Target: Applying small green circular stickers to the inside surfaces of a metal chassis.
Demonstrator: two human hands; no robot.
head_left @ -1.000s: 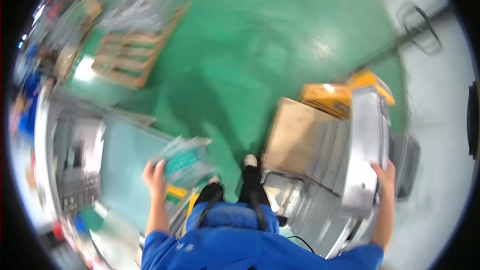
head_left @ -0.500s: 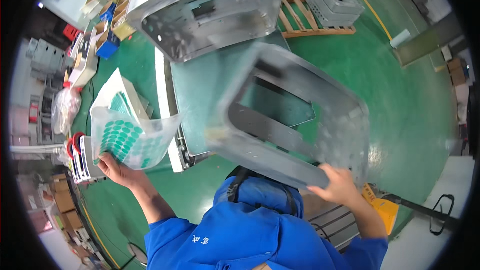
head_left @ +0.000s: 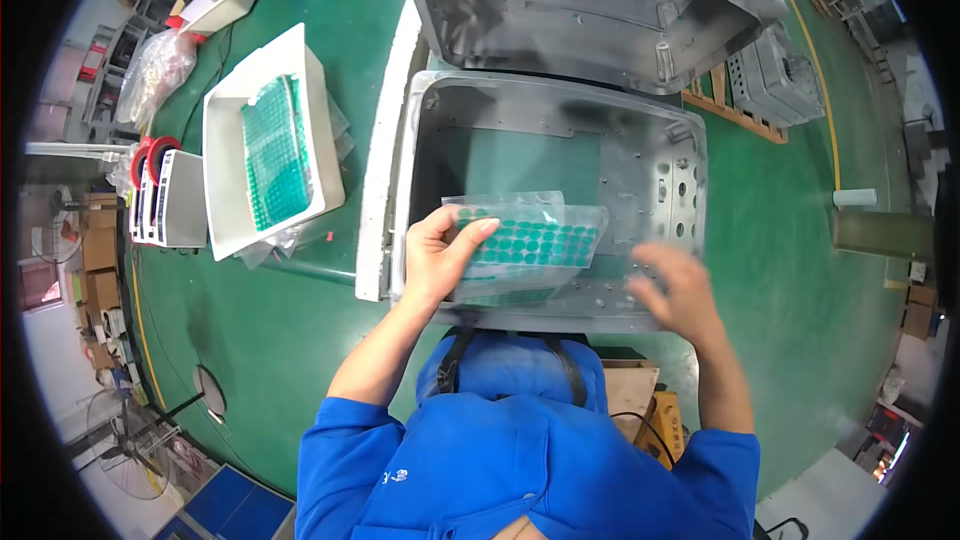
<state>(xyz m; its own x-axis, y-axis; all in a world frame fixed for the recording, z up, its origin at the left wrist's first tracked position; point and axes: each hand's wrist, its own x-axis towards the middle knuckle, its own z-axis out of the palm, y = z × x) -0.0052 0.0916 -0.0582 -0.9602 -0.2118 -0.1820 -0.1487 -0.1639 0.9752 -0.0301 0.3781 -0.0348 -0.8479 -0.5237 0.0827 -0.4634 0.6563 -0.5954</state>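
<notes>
Between the thumb and fingers of my left hand (head_left: 437, 258) is a clear sheet of round green stickers (head_left: 545, 243), held over a grey metal housing (head_left: 690, 165). The housing lies in front of me, open side up, with holes along its right wall. My right hand (head_left: 680, 290) hovers over the housing's near right part, somewhat blurred, thumb and fingers apart and nothing visible in it. To the left, a white bin (head_left: 222, 185) holds more green sticker sheets (head_left: 275, 150).
A second grey housing (head_left: 640, 20) stands tilted just behind the first. More grey housings (head_left: 775, 80) sit on a wooden pallet (head_left: 735, 115) at the far right. Red-handled tools (head_left: 155, 155) and white holders (head_left: 180, 205) stand beside the bin.
The grey housing, earlier tilted up in my right hand, now lies flat and that hand has let go. My left hand has brought the sticker sheet from the bin's side to over the housing.
</notes>
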